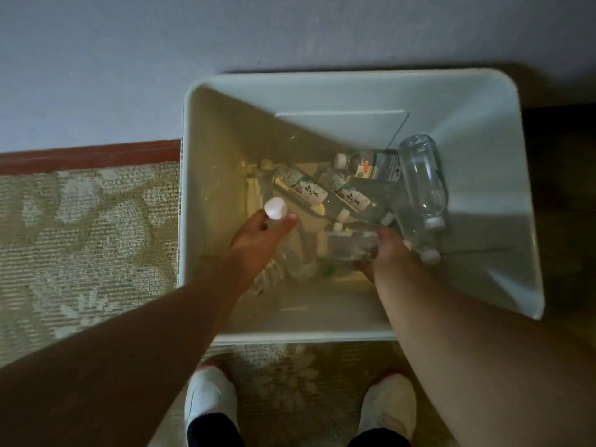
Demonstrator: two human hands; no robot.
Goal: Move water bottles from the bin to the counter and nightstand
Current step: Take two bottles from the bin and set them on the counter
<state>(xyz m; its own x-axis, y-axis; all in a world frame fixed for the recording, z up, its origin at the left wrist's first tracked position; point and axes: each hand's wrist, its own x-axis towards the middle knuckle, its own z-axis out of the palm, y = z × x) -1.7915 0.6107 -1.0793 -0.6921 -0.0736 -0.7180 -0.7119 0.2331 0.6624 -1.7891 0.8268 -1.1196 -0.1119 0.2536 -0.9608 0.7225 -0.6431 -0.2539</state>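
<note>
Both hands gripped bottles inside the bin (322,88): the left hand (258,240) held one (275,208) by its neck, the right hand (387,253) clutched another (350,246), either liable to slip.

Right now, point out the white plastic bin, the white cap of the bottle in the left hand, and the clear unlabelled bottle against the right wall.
white plastic bin (322,79): head view, far rim.
white cap (275,208): head view, top face.
clear unlabelled bottle (421,175): head view, mid-body.
</note>
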